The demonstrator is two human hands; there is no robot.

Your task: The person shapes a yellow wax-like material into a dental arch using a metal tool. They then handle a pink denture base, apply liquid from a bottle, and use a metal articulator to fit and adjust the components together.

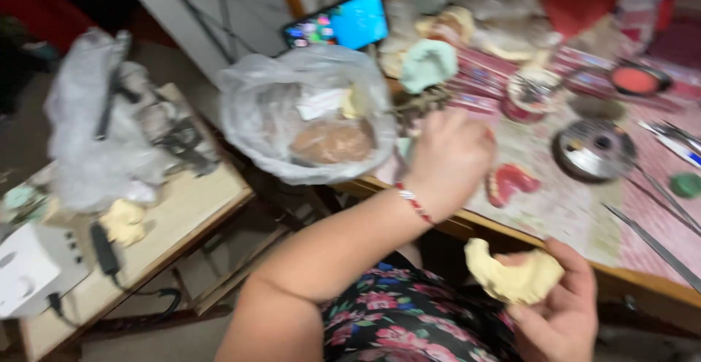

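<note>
right hand (pixel 558 307) fingers curled around a pale yellow plaster cast (pixel 511 274), low at the bench edge (pixel 584 260); left hand (pixel 449 159) over the bench beside a clear plastic bag (pixel 307 114), finger state cannot be told (blurred); red denture (pixel 511 183) just right of it; metal tin (pixel 593 149), phone (pixel 339 22) beyond.

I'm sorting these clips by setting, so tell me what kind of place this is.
Probably a small dental lab workbench: the right hand holds a yellowish plaster jaw cast, a pink denture lies on the table, and metal hand tools lie beside it.
</note>
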